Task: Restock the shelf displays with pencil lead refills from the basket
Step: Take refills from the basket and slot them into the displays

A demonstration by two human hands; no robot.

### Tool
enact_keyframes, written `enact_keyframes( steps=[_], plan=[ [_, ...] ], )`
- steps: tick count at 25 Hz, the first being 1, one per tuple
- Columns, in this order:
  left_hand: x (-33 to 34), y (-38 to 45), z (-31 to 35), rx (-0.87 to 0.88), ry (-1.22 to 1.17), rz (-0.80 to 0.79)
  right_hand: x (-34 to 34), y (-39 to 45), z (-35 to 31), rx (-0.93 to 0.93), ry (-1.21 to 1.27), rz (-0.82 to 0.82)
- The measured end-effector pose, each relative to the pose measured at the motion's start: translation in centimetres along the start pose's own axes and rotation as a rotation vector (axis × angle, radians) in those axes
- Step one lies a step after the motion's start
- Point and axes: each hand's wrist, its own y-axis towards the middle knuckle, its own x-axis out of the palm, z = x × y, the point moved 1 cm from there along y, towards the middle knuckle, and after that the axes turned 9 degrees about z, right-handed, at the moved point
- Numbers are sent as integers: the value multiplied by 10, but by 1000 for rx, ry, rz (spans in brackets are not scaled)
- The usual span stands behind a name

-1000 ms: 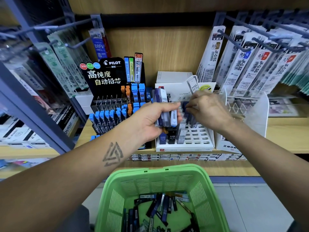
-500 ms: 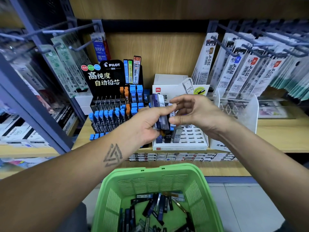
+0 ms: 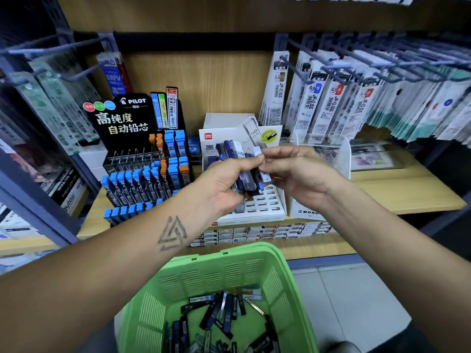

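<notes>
While the left hand (image 3: pixel 224 184) grips a bundle of lead refills (image 3: pixel 242 171), the right hand (image 3: pixel 300 174) pinches one white-capped refill (image 3: pixel 261 164).

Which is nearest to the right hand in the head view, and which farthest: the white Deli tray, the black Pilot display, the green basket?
From the right hand:
1. White Deli tray, directly under the hand.
2. Black Pilot display, to the left on the shelf.
3. Green basket, below, off the shelf.

Stationery shop, pretty clearly. Peg hooks (image 3: pixel 318 70) at 2 o'clock hang rows of packaged pen refills (image 3: pixel 316 98), a branded Pilot lead display (image 3: pixel 142 149) sits at 10 o'clock, and a green shopping basket (image 3: pixel 219 289) is at 6.
</notes>
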Motion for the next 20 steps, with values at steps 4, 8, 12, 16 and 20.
enact_keyframes(
  steps=[4,8,12,16,20],
  plan=[
    [18,-5,-5,-72,-27,-27,-24,-2,-12,81,122,2],
    [25,-8,-11,-93,21,-6,-54,-3,-29,-73,-90,215],
    [27,-8,-21,-120,39,-4,-85,-8,-34,-320,-592,324],
    [32,-6,-32,-160,62,-36,-109,-10,-33,-389,-991,312],
    [38,-4,-41,-167,119,-50,-126,-16,-36,-403,-1117,337]
  ],
)
